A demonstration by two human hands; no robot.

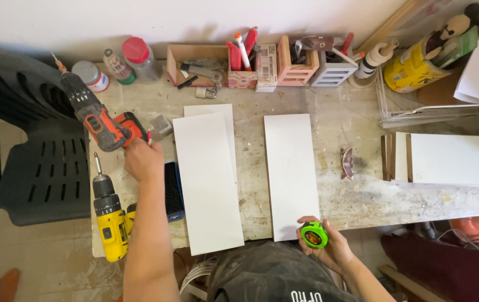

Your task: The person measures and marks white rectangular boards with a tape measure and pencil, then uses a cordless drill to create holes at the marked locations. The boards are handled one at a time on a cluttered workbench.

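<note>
At the left of the frame the left hand [143, 159] is closed round the grip of the orange-and-black drill [98, 120], whose bit points toward the upper left corner; the drill sits just above the bench edge, and whether it rests on the top or hangs clear of it I cannot tell. Just below it a yellow drill [111, 219] lies along the bench's left edge, with a dark blue-edged block [174, 190] between the forearm and the first white panel [208, 182]. That panel overlaps a second one beneath it, and a separate narrower white panel [291, 174] lies right of centre. At the lower middle the right hand [329, 243] is curled about a bright green tape measure [314, 234], touching the near end of the narrower panel. The step in hand looks like measuring and marking before drilling. More white boards [455, 159] are stacked at the right edge. Jars [139, 56], a cardboard box [195, 64] and tool holders [295, 67] crowd the upper rim, and a black plastic chair [32, 145] hems in the far left.
</note>
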